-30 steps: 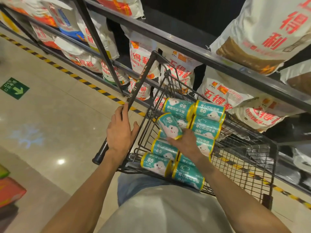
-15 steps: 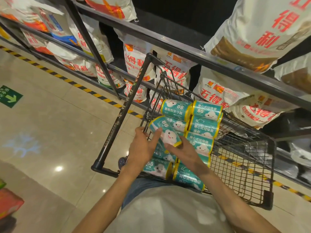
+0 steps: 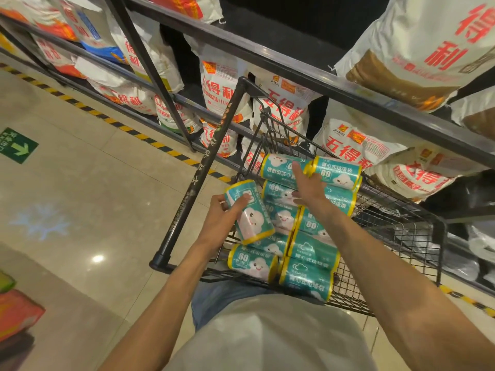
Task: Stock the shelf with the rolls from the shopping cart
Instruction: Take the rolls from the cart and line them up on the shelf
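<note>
A black wire shopping cart (image 3: pixel 401 236) stands in front of me, holding several teal rolls with yellow ends and a white cloud face. My left hand (image 3: pixel 222 223) grips one roll (image 3: pixel 250 212) lifted above the cart's left side, tilted with its top end away from me. My right hand (image 3: pixel 308 186) reaches over the far rolls with fingers stretched out, its index finger touching the far roll (image 3: pixel 278 167) next to another far roll (image 3: pixel 337 172). Nearer rolls (image 3: pixel 308 279) lie stacked at the cart's near end.
A dark metal shelf (image 3: pixel 294 76) runs diagonally behind the cart, loaded with large white sacks (image 3: pixel 222 87) printed in red. The cart's black handle bar (image 3: pixel 203 172) slants on the left. Yellow-black tape (image 3: pixel 160 145) marks the beige tiled floor; a green arrow sign (image 3: pixel 16 145) lies far left.
My left hand left the cart handle, took a roll from my right hand and lifted it to the left. My right hand let go and reached forward to the far rolls.
</note>
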